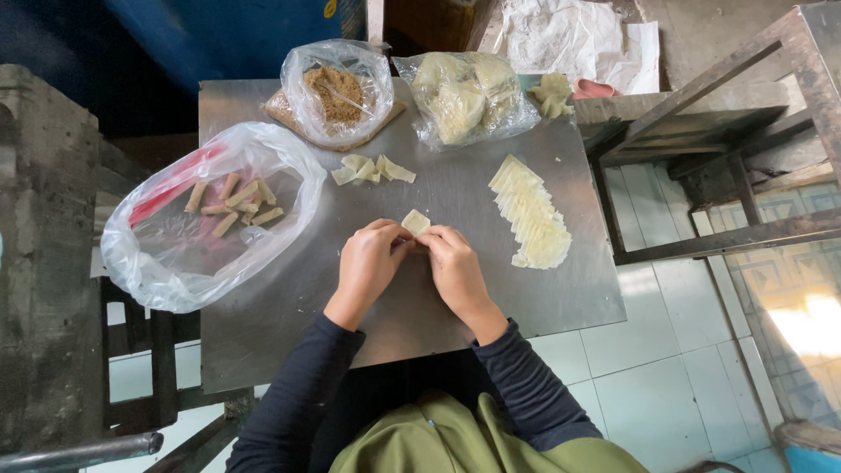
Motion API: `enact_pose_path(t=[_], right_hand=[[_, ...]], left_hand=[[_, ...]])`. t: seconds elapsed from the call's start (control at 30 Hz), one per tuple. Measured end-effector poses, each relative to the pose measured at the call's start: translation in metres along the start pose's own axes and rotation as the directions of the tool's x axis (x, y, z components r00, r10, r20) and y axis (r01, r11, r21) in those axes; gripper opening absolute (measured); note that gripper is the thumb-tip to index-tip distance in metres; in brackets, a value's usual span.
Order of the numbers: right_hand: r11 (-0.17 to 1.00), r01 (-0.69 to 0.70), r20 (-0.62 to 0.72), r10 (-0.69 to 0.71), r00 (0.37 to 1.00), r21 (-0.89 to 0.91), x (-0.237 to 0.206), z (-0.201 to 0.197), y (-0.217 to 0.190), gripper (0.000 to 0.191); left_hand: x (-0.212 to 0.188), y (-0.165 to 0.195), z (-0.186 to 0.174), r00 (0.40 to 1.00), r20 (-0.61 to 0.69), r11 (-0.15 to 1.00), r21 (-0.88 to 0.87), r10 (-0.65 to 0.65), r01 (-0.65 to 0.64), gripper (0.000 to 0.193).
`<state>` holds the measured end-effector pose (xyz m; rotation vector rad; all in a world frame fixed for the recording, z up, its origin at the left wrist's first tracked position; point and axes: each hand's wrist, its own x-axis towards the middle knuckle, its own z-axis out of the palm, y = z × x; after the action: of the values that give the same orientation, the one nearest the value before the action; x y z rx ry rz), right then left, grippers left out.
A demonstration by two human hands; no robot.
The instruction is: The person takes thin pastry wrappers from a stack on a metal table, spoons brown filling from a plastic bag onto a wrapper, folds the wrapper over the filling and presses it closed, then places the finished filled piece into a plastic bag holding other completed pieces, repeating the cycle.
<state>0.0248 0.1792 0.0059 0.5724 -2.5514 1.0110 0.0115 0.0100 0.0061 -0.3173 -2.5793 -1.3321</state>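
A small pale square dough wrapper (pixel 415 222) lies near the middle of the metal worktop (pixel 455 307), pinched at its near edge by both hands. The left hand (pixel 368 263) and right hand (pixel 454 263) meet fingertip to fingertip, closed narrowly on the wrapper. Toward the right edge lies a fanned row of wrappers (pixel 530 215). Loose wrapper scraps (pixel 372 168) sit farther back. At the far edge stand a bag of brown filling (pixel 335 92) and a bag of pale wrappers (pixel 464 96). Over the left edge hangs a clear bag of finished rolls (pixel 232 203)
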Motion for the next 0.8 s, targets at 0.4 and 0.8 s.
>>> enact_pose_path(t=[0.4, 0.8], right_hand=[[0.997, 0.067, 0.122, -0.071, 0.99, 0.036, 0.005, -0.009, 0.002, 0.024], [0.996, 0.047, 0.198, -0.06, 0.978, 0.071, 0.013, -0.013, 0.007, 0.021]], left_hand=[[0.007, -0.011, -0.005, 0.992, 0.095, 0.987, 0.125, 0.088, -0.1, 0.01], [0.005, -0.019, 0.0, 0.971, 0.076, 0.955, 0.181, 0.226, -0.236, 0.008]])
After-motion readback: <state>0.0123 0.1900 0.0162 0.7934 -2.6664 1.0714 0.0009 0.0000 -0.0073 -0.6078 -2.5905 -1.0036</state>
